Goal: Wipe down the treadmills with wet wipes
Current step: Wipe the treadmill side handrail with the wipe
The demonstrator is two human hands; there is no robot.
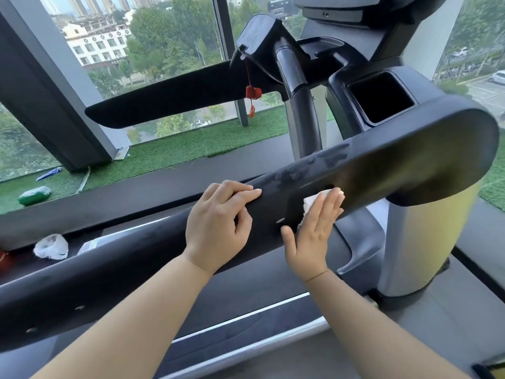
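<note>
**Two hands on one handrail, one wipe under the right palm**

One white wet wipe point(314, 201) lies flat against the side face of the near handrail point(136, 258). It is pinned there by the right hand point(311, 233). That hand's fingers point(332, 207) are straight and close together over the wipe, with the thumb spread out to the left on bare plastic. The wipe's edges show to the left of the fingers and past their tips.

The left hand point(218, 228) sits just beside it on the same rail. Its fingers point(240, 195) are curled over the top edge and its thumb is bent against the near face, gripping the rail.

The wipe looks folded and slightly rumpled. Beyond it, the rail's matte black top carries uneven wet-looking streaks.

Two black handrails are in view, the near one and the far handrail point(164, 102) by the window. One red safety key point(252, 92) hangs from the console, and one square cup holder point(381, 98) sits to its right. One green pack point(34, 195) lies on the artificial grass, and one crumpled white plastic bag point(52, 246) lies below it.
</note>
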